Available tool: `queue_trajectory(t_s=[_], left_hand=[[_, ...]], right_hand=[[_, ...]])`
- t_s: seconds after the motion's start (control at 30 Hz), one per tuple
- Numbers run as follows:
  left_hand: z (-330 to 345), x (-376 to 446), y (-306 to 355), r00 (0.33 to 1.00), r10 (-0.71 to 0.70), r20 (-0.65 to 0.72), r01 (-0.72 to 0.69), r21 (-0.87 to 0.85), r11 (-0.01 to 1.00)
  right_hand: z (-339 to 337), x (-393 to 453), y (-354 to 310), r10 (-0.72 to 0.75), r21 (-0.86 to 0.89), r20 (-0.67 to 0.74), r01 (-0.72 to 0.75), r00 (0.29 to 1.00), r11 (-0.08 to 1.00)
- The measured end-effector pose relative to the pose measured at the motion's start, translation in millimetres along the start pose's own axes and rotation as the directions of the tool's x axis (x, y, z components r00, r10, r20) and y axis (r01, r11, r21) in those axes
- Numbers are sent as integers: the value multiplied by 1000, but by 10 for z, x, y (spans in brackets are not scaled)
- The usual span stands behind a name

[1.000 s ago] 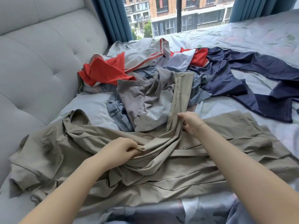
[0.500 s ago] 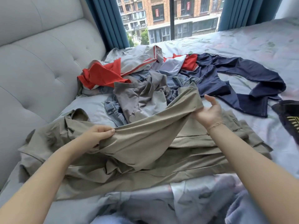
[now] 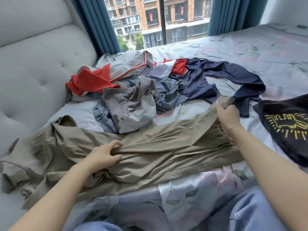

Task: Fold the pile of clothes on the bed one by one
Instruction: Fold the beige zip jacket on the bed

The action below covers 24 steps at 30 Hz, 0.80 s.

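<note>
Grey-blue bed [image 3: 250,52]: one, its leaf-print sheet crumpled, running from the near edge to the window.
Headboard [image 3: 36,64]: one, pale grey and tufted, along the left side of the bed.
Curtains: two, both blue, one [image 3: 98,25] at each side [image 3: 233,15] of the window.
Khaki garment [image 3: 158,147]: one, the largest piece, spread wrinkled across the near part of the bed in front of the person, its right end lifted off the sheet.
Pile of clothes [image 3: 141,90]: heaped beyond the khaki garment toward the headboard; the exact count of pieces cannot be told, but red, pale grey, taupe, denim and navy fabrics show.
Navy garment [image 3: 233,75]: one, trailing from the pile to the right, touching the raised khaki end.
Black shirt [image 3: 286,129]: one, with a yellow print, lying apart at the right edge.
Arms: two, bare, both reaching forward from the bottom corners.
Right hand [image 3: 227,115]: raised, fingers curled round the khaki garment's far right end, pulling it taut; a thin bracelet on the wrist.
Left hand [image 3: 105,155]: low on the garment's middle, palm down, fingers bent and bunching a fold of the fabric.
</note>
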<state>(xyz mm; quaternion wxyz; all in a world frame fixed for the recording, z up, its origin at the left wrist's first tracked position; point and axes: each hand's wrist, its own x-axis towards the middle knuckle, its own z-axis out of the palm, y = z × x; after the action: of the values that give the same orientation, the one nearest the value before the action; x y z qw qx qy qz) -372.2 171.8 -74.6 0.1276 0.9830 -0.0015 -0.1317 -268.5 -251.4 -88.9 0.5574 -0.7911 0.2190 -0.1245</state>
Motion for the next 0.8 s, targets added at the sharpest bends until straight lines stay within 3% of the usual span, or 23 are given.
queue_trajectory(t_s=[0.07, 0.2, 0.23, 0.3, 0.37, 0.43, 0.5, 0.57, 0.63, 0.7, 0.8], left_hand=[[93, 43, 97, 997, 69, -30, -71, -48, 996], [120, 110, 132, 978, 133, -160, -173, -270, 947], [87, 102, 147, 978, 128, -162, -178, -349, 920], [-18, 38, 171, 987, 102, -126, -154, -536, 830], [-136, -67, 171, 994, 98, -53, -105, -727, 678], [-241, -134, 129, 996, 87, -35, -78, -820, 567], [-300, -137, 58, 997, 42, -66, -78, -848, 525], [-287, -92, -36, 993, -20, -114, -78, -786, 613], [-232, -27, -144, 989, -37, -144, -62, -625, 779], [-172, 29, -216, 985, -39, -168, -36, -419, 908], [-94, 61, -246, 966, -47, -253, 5, -163, 987]], right_hand=[[-32, -29, -64, -73, -34, -16, 72, 997, 997], [-110, -9, -221, 59, 412, 11, -58, 998, 909], [-126, 4, -227, 59, 455, -12, -48, 998, 889], [-192, 15, -239, -44, 448, -116, 92, 992, 889], [-265, 0, -265, -168, 431, -142, 213, 976, 877], [-317, -42, -292, -213, 468, -61, 217, 975, 857], [-359, -51, -329, -214, 493, -62, 216, 975, 843], [-405, -28, -349, -197, 458, -99, 220, 975, 861], [-443, 69, -309, -117, 368, -95, 144, 989, 919], [-433, 140, -187, -32, 210, 21, 27, 999, 977], [-319, 173, 147, -36, -94, 217, 58, 975, 994]])
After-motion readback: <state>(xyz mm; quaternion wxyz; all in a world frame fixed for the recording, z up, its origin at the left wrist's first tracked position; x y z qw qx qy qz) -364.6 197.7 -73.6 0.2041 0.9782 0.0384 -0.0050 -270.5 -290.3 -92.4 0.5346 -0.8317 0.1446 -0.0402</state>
